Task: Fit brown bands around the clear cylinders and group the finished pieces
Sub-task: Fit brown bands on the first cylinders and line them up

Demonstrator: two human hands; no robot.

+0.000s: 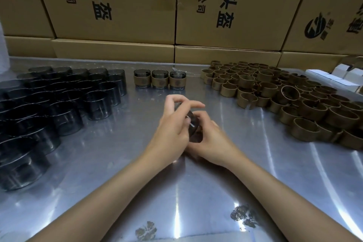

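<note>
Head view: a dark cylinder (193, 124) is clasped at table centre between the left hand (172, 124) and right hand (208, 135), both curled round it. A band on it cannot be made out. Bare cylinders (59, 102) are massed at 9 o'clock, loose bands (284, 96) at 2 o'clock, and three banded pieces (160, 78) are lined up at 12 o'clock before boxes (117, 6).

The cylinder (193, 126) held between the left hand (172, 124) and right hand (211, 139) is largely hidden and blurred, so any band on it cannot be made out, while the dark cylinders (49, 108) at the tabletop's left edge are cut off.
</note>
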